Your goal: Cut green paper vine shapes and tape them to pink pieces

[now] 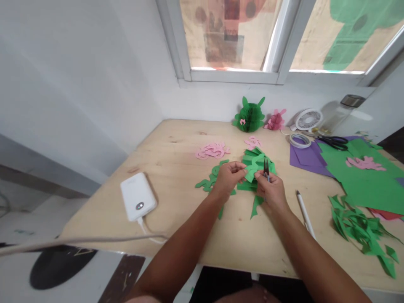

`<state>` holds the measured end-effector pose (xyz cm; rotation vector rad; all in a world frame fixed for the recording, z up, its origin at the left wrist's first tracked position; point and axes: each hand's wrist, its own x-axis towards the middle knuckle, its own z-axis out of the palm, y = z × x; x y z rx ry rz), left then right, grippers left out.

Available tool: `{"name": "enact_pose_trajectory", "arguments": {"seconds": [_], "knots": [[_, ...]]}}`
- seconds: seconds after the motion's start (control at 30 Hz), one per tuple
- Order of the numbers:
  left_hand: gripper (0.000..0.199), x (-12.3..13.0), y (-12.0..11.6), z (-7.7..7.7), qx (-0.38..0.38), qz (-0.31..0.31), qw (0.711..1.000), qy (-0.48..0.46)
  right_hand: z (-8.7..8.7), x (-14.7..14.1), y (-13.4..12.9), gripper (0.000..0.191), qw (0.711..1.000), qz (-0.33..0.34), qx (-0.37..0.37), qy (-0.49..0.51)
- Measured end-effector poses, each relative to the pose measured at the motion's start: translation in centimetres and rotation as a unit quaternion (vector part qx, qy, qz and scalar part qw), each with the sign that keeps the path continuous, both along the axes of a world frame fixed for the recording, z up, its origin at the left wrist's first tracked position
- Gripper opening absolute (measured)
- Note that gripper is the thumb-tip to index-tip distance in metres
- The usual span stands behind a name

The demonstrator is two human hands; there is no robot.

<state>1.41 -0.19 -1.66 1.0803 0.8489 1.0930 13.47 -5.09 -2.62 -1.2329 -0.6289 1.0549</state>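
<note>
Between my two hands is a light green paper cutout (251, 171), raised above the table. My left hand (229, 176) pinches its left edge between thumb and fingers. On its right side, my right hand (270, 187) pinches the paper and also holds small scissors (267, 168), their blades pointing up and away. Folded green paper strips (249, 156) lie behind and under the cutout. Curly green cutouts (208, 182) rest beside my left hand, and a green scrap (256, 206) lies just below my hands.
Pink cutouts (212, 150) lie behind my left hand. A white power bank (138, 197) with a cable is at the left. At the right are a white pen (305, 214), green scraps (362, 229), green sheets (375, 185) and black scissors (334, 142). A fan (308, 119) stands by the wall.
</note>
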Motion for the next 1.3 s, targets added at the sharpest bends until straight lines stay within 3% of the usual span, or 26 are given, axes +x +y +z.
{"name": "enact_pose_trajectory", "arguments": {"seconds": [0.23, 0.4, 0.8, 0.97, 1.07, 1.3], "knots": [[0.031, 0.9, -1.6, 0.6, -0.061, -0.055, 0.997, -0.009, 0.4, 0.1, 0.0, 0.036, 1.000, -0.021, 0.013, -0.008], [0.035, 1.2, -1.6, 0.4, -0.075, -0.045, 0.996, -0.015, 0.4, -0.1, -0.1, 0.038, 1.000, -0.008, 0.021, -0.008], [0.019, 0.7, -1.1, 0.2, -0.056, -0.025, 0.998, -0.002, 0.6, 0.3, 0.0, 0.035, 0.999, -0.037, 0.029, -0.013], [0.021, 0.6, -1.0, -0.1, -0.060, -0.035, 0.998, -0.002, 0.2, 0.2, 0.1, 0.036, 0.999, -0.034, 0.018, -0.017], [0.025, 0.5, -0.9, 0.0, -0.063, -0.032, 0.997, -0.008, 0.4, 0.2, -0.2, 0.039, 0.999, -0.015, 0.023, -0.023], [0.023, -0.3, -0.3, 0.9, -0.093, 0.032, 0.994, -0.058, 0.4, 0.1, -0.8, 0.045, 0.992, 0.111, 0.049, -0.024]]}}
